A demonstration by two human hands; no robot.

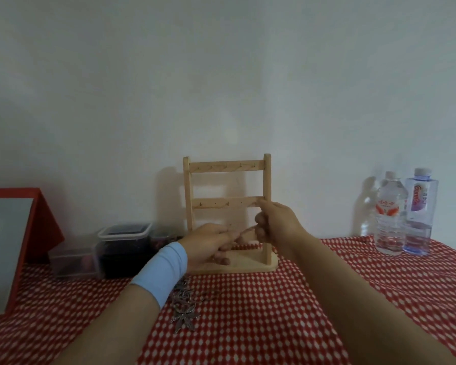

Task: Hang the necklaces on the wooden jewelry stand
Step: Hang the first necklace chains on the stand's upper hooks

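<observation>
The wooden jewelry stand (187,196) is upright on the red checked cloth, with small hooks along its top and middle bars. A thin chain (238,184) hangs from a hook on the top bar. My right hand (277,222) is raised to the right end of the middle bar and pinches a fine necklace (248,229) there. My left hand (208,242), with a blue wristband, holds the other part of that necklace low in front of the stand. More silver necklaces with leaf pendants (184,312) lie in a heap on the cloth beneath my left wrist.
Plastic boxes (124,248) with dark contents stand left of the stand. A red-framed mirror (16,246) leans at the far left. Two water bottles (403,214) stand at the right. A white wall rises directly behind the table (274,312).
</observation>
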